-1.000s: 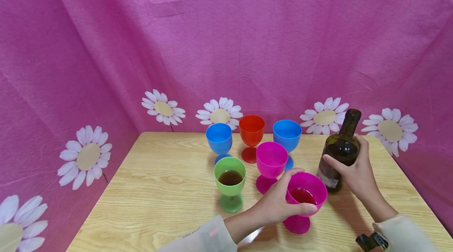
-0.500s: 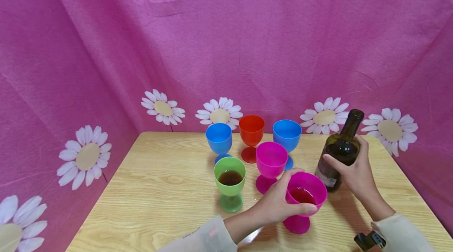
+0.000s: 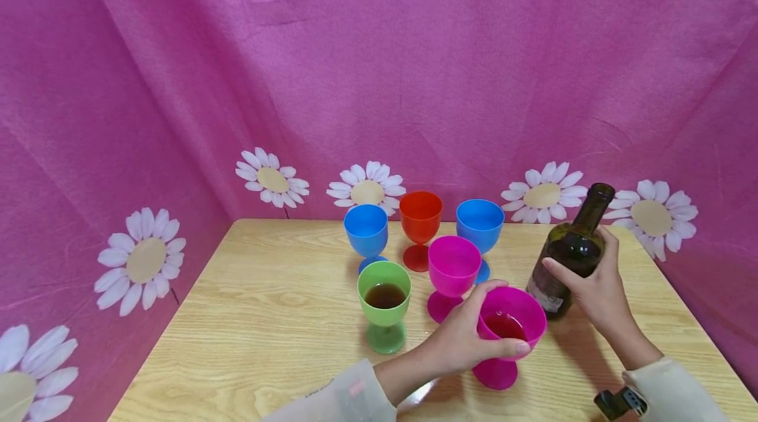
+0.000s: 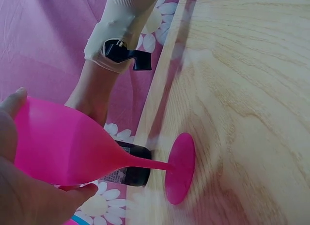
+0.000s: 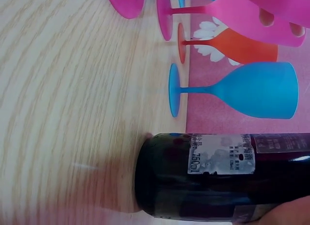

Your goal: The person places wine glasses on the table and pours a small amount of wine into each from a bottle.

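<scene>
My left hand (image 3: 458,343) gripped the filled pink goblet (image 3: 510,324); right hand (image 3: 595,287) clasped the bottle (image 3: 568,254), which next needed setting down steadily.

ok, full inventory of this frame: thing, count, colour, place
goblets: 6; two blue and one red at back, green with dark liquid, two pink
bottle: 1, dark green, tilted, right of goblets
table: 1, light wood
backdrop: 1, pink with white daisies
left hand: grip round nearest pink goblet
right hand: grip round bottle
</scene>
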A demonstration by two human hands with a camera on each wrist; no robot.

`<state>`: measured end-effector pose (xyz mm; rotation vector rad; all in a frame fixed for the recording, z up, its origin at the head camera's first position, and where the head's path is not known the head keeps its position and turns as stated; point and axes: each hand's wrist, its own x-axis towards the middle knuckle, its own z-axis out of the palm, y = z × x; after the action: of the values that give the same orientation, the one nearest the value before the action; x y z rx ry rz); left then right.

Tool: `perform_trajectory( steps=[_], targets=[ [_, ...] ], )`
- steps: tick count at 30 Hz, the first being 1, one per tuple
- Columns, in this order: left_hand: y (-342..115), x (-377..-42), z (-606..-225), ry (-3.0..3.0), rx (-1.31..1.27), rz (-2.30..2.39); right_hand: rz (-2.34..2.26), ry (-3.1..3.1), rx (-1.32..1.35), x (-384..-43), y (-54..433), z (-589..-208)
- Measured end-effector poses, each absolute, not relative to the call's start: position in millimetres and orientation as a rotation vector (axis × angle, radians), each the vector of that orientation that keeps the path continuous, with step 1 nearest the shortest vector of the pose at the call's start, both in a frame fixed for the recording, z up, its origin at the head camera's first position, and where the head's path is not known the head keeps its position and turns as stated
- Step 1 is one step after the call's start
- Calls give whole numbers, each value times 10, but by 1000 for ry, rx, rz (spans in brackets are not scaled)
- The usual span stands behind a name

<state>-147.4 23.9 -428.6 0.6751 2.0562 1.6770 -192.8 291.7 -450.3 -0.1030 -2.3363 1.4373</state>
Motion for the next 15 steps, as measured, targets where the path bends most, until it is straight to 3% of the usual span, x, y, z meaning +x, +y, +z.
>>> perform_trajectory(
  steps=[15],
  targets=[
    [215, -1475, -4132, 2228, 656, 1507, 1443, -2342, -95, -1930, 2916, -4500]
  ],
)
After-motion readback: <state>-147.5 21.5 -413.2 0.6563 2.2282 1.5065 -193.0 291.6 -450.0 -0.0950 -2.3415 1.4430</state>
